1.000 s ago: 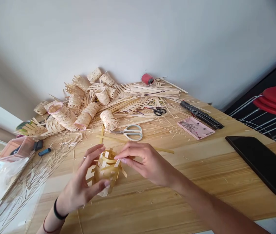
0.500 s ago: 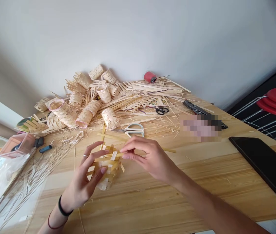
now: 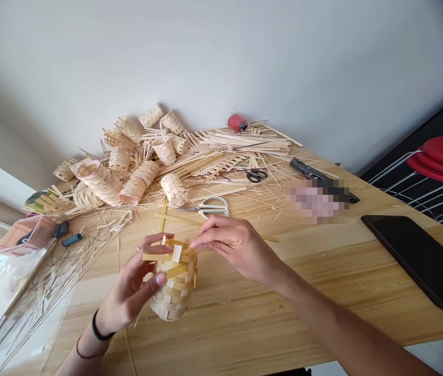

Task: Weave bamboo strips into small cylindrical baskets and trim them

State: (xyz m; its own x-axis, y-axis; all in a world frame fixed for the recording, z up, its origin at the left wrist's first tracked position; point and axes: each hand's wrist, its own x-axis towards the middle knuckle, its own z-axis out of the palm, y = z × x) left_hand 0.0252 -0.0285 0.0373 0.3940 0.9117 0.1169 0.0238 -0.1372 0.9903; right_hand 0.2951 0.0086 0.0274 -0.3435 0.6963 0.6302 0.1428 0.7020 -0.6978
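A small woven bamboo basket (image 3: 172, 300) is tilted over the table, its open rim facing up and away. Around its left side my left hand (image 3: 137, 284) is closed, thumb on the front wall and fingers at the rim. My right hand (image 3: 237, 245) pinches at the rim's right side, thumb and forefinger pressed together; a yellow strip seems to be between them, mostly hidden. The yellow strip's end (image 3: 151, 257) juts out left across the basket's front. White-handled scissors (image 3: 213, 207) lie just beyond my hands, beside loose yellow strips (image 3: 178, 219).
Several finished woven baskets (image 3: 102, 183) and heaped bamboo strips (image 3: 237, 143) fill the back. Black scissors (image 3: 256, 175), a red thread spool (image 3: 237, 122) and a black tool (image 3: 307, 169) lie there. A phone (image 3: 412, 261) is at right, a pink box (image 3: 29, 235) at left.
The basket has tipped, so more of its front wall and base shows. My right hand has moved slightly up from the rim. The whole view has shifted a little.
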